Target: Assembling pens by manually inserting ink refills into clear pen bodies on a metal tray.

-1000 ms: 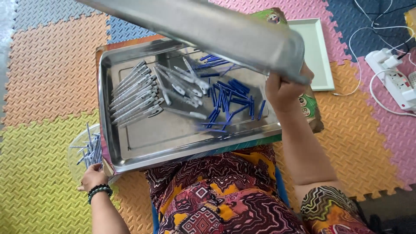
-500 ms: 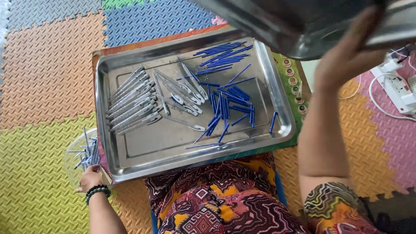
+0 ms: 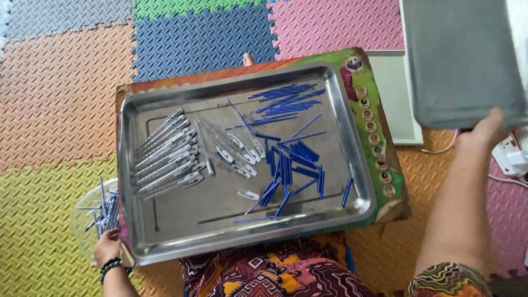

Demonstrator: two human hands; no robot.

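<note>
The second grey tray (image 3: 462,60), a moment ago tipped over the steel tray (image 3: 165,250), has swung off to the upper right, gripped at its edge by the right hand (image 3: 487,129). Blue rods (image 3: 286,165) lie scattered mid-frame. The left hand (image 3: 107,247), fingers closed, steadies the tray's lower-left corner.

A black beaded bracelet (image 3: 110,267) is worn at the left wrist — patterned multicoloured clothing (image 3: 275,275) is worn.

Floored with interlocking foam mats (image 3: 66,82) in orange, yellow, navy, pink, green and grey; lit evenly by daylight; crossed at the right edge by white cables (image 3: 440,147) near a white power strip (image 3: 514,157)
</note>
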